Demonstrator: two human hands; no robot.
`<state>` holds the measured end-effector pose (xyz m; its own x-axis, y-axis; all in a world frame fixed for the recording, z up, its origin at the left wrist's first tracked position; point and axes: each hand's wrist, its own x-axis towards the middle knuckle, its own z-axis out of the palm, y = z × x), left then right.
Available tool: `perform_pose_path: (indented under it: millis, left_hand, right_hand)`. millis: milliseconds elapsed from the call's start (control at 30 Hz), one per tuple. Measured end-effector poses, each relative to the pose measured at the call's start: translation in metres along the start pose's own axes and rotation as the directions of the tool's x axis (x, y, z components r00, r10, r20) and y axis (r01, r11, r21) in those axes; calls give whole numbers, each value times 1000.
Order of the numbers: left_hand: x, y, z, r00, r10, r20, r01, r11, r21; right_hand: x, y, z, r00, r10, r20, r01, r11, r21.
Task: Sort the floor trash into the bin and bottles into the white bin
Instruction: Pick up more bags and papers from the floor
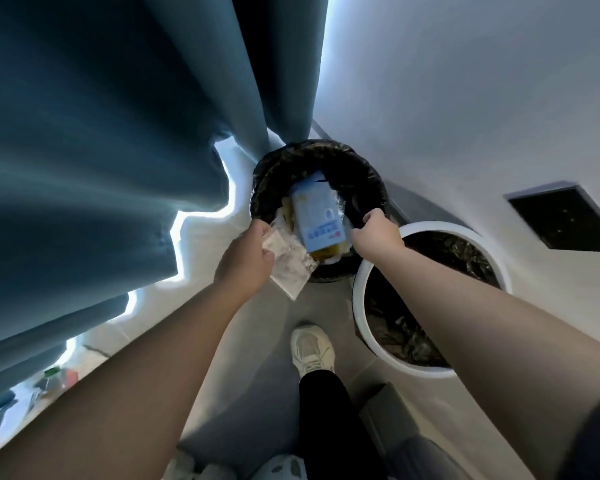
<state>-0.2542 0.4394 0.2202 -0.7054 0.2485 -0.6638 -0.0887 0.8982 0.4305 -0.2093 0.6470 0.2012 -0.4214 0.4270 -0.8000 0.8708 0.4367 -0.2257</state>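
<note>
Plastic wrapper (289, 264) pinched, left hand (246, 258) | right hand (378, 234) grips black bin (326, 156) rim, fingers half-hidden

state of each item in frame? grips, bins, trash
left grip: holds the clear wrapper above the dark bin near rim
right grip: grips the dark bin's rim
clear wrapper: held, not yet dropped
dark bin: upright, black liner, trash inside
blue carton: inside the dark bin, tilted
white bin: upright, black liner, no bottle visible inside
green-capped bottle: on the floor by the curtain, blurred
</note>
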Motion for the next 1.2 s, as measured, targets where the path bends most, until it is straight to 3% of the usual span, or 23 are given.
perform_pose_path:
  millis: [100, 200, 300, 367, 467, 767, 967, 1200]
  left_hand:
    - [14, 13, 0, 999, 24, 29, -26, 997, 70]
    - [29, 28, 1, 999, 45, 31, -48, 991, 128]
    - [48, 42, 7, 997, 71, 31, -75, 983, 167]
    - [59, 48, 15, 997, 81, 5, -79, 952, 295]
    - [64, 49, 28, 996, 70, -46, -35, 847, 530]
    - [-20, 5, 22, 995, 98, 9, -84, 802, 592]
    - [-89, -51, 8, 1000, 0, -4, 2, 821, 571]
    - [-186, -132, -17, 974, -216, -66, 223, 879, 421]
  right_hand:
    - [-8, 4, -7, 995, -90, -51, 74, 962, -264]
    - [-15, 16, -13, 940, -311, -138, 191, 819, -542]
    - [-11, 28, -21, 913, -397, -96, 237, 705, -668]
    - [-5, 34, -23, 907, -417, -61, 244, 638, -730]
    - [-1, 38, -23, 892, -450, -37, 262, 583, -769]
    - [-36, 32, -4, 867, -498, 34, 315, 493, -811]
    - [-81, 13, 35, 840, -530, 115, 378, 421, -824]
    - [-170, -31, 110, 812, -531, 244, 470, 344, -813]
